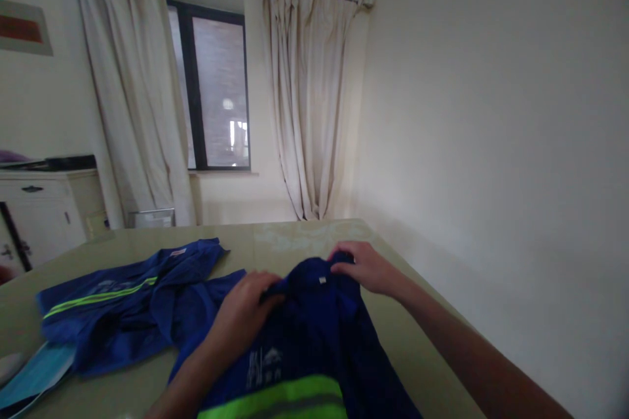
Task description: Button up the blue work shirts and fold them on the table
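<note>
A dark blue work jacket [304, 334] lies in front of me, with a wide neon-green band low on it, pale printing on its panel and a small white label near the collar. My left hand [250, 304] is closed on the cloth at the left side of the collar. At the collar's right side, my right hand [361, 265] pinches the fabric between thumb and fingers. Further left a second blue garment [132, 301] with thin neon-green stripes lies crumpled on the table, close to the first one.
The pale green table [275, 239] meets a white wall on the right. A light-blue flat item [39, 373] and a whitish rounded object [10, 366] sit at the near left. Behind stand a white cabinet [44, 203], beige curtains [314, 98] and a window [221, 91].
</note>
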